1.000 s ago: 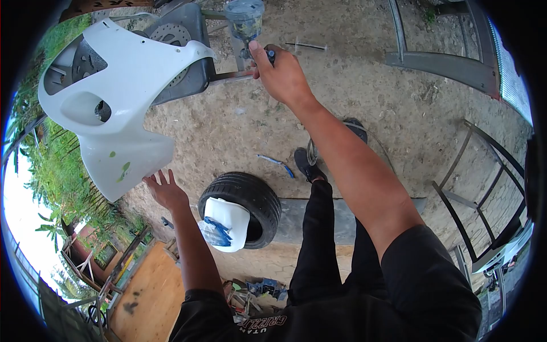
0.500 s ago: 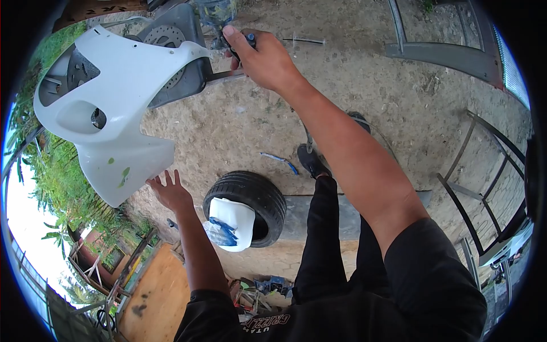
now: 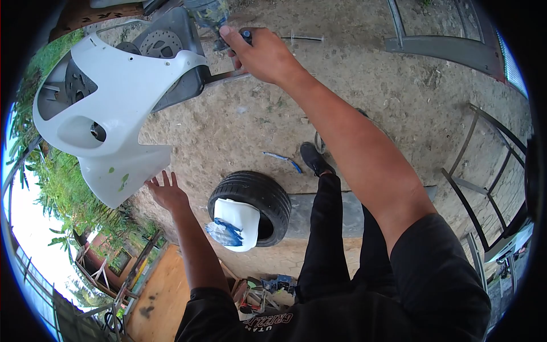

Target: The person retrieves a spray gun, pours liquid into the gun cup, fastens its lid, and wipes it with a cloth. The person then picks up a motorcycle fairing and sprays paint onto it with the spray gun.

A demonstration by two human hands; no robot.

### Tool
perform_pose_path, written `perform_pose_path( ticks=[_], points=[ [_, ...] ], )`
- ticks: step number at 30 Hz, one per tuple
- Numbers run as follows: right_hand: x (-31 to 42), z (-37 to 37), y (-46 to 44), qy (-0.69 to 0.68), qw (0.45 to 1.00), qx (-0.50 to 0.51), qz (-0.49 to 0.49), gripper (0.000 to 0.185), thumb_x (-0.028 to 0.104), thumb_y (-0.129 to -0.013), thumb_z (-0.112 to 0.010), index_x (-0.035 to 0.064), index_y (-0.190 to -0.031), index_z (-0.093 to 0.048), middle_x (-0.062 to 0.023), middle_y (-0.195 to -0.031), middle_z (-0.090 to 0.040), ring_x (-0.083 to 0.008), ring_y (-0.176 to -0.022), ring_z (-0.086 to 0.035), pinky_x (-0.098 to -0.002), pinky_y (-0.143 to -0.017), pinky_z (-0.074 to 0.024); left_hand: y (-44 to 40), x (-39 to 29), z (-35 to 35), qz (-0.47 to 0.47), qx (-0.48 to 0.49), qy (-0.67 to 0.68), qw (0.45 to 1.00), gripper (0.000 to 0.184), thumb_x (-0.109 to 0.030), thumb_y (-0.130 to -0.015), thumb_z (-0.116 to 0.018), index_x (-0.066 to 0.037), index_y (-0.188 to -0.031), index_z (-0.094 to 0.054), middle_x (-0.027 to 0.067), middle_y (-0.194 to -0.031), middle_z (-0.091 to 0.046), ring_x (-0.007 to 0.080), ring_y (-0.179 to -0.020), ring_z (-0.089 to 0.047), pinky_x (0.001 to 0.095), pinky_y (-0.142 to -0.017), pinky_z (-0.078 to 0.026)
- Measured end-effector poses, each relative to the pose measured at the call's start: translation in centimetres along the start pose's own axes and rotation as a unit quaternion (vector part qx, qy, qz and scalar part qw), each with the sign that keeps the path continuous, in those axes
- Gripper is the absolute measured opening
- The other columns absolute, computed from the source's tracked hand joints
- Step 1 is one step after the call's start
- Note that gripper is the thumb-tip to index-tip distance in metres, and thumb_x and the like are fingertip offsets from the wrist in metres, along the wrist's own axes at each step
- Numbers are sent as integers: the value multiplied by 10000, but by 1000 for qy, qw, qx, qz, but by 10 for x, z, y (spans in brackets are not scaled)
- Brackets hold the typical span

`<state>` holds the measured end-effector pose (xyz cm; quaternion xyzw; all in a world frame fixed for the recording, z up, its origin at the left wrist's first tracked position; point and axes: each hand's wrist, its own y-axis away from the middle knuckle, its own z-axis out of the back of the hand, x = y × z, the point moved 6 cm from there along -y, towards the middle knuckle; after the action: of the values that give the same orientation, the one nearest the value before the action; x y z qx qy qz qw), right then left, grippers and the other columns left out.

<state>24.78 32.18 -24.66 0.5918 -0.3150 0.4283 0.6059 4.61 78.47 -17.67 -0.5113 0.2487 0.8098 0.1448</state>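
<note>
A white motorcycle fairing (image 3: 117, 71) with a few green patches on its lower panel stands at the left. My right hand (image 3: 262, 54) is closed round a spray gun (image 3: 220, 41), level with the fairing's upper right arm. The gun's cloudy cup (image 3: 208, 11) reaches the top of the view, and my fingers hide most of its handle. Fingers spread, my left hand (image 3: 167, 192) is at the fairing's lower edge; whether the fingertips touch it I cannot tell.
Behind the fairing is a grey stand (image 3: 191, 85) with a brake disc (image 3: 160, 44). A tyre (image 3: 250, 188) with a white panel (image 3: 242, 219) and blue-stained cloth on it lies on the ground. Metal frames (image 3: 484, 176) stand at right; scraps (image 3: 259, 296) lie near my legs.
The view has tilted slightly, so the fairing and tyre sit a little differently. My right hand with the spray gun appears slightly further left; my left hand stays by the lower edge.
</note>
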Motion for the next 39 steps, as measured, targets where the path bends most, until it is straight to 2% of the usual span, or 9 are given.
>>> perform_pose_path(
  ticks=[3, 6, 14, 21, 24, 30, 33, 36, 39],
  points=[
    [21, 6, 15, -33, 998, 16, 41, 801, 702, -1174, -523, 3, -951, -844, -178, -886, -832, -346, -912, -829, -482, -962, -638, -5, -1, 0, 0, -5, 3, 1000, 814, -562, -1246, -500, -119, -1861, -203, 146, -1904, -277, 456, -1676, -450, 650, -1321, -503],
    [19, -1, 8, -65, 996, 18, 59, 806, 756, -1155, -534, 32, -975, -838, -93, -836, -821, -224, -745, -753, -415, -806, -626, -12, 1, 1, 0, -9, 6, 1000, 798, -543, -1253, -489, -115, -1860, -199, 151, -1903, -280, 450, -1644, -501, 659, -1299, -523],
    [-14, -9, -21, 15, 999, -16, 40, 801, 736, -1166, -528, 24, -946, -823, -105, -837, -819, -242, -816, -815, -427, -854, -651, -25, 7, 5, -5, -9, 11, 1000, 769, -506, -1263, -476, -107, -1858, -199, 163, -1892, -312, 447, -1579, -585, 662, -1226, -591],
    [-26, -10, -20, 52, 997, -51, 29, 807, 742, -1164, -528, 26, -927, -814, -113, -831, -816, -254, -845, -826, -439, -881, -651, -29, 9, 5, 1, -13, 10, 1000, 778, -509, -1262, -476, -115, -1866, -187, 164, -1904, -286, 442, -1598, -564, 660, -1232, -586],
    [-7, -7, -6, 30, 999, -3, 36, 837, 725, -1154, -533, -36, -1029, -858, -274, -996, -833, -447, -1023, -822, -523, -1002, -631, -33, 11, 7, 0, -7, 10, 1000, 788, -515, -1258, -482, -117, -1869, -183, 164, -1903, -286, 440, -1602, -561, 661, -1234, -584],
    [12, -7, 5, -36, 998, 24, 50, 821, 728, -1150, -551, 0, -893, -829, -190, -882, -820, -383, -908, -816, -482, -955, -639, -30, 9, 3, -1, -16, 8, 1000, 792, -519, -1253, -494, -115, -1865, -196, 159, -1897, -294, 435, -1603, -561, 657, -1232, -589],
    [4, -9, -4, 14, 998, 23, 63, 802, 759, -1161, -526, 42, -964, -825, -114, -837, -819, -295, -853, -806, -468, -912, -632, -30, 8, 1, 1, -19, 8, 1000, 783, -513, -1254, -495, -111, -1861, -207, 156, -1897, -294, 436, -1600, -563, 651, -1225, -598],
    [-10, -12, -11, 57, 998, -8, 41, 855, 732, -1157, -528, -41, -979, -847, -276, -944, -820, -449, -980, -816, -526, -978, -637, -31, 8, 2, 1, -20, 7, 1000, 775, -508, -1254, -496, -109, -1858, -218, 155, -1896, -299, 437, -1596, -568, 647, -1219, -606],
    [-17, -8, -9, 74, 995, -34, 53, 878, 740, -1160, -511, -69, -1083, -842, -319, -993, -815, -478, -1026, -809, -545, -992, -638, -34, 10, 2, 2, -20, 10, 1000, 772, -507, -1254, -497, -110, -1857, -222, 154, -1894, -306, 435, -1593, -573, 645, -1218, -609]
  ],
)
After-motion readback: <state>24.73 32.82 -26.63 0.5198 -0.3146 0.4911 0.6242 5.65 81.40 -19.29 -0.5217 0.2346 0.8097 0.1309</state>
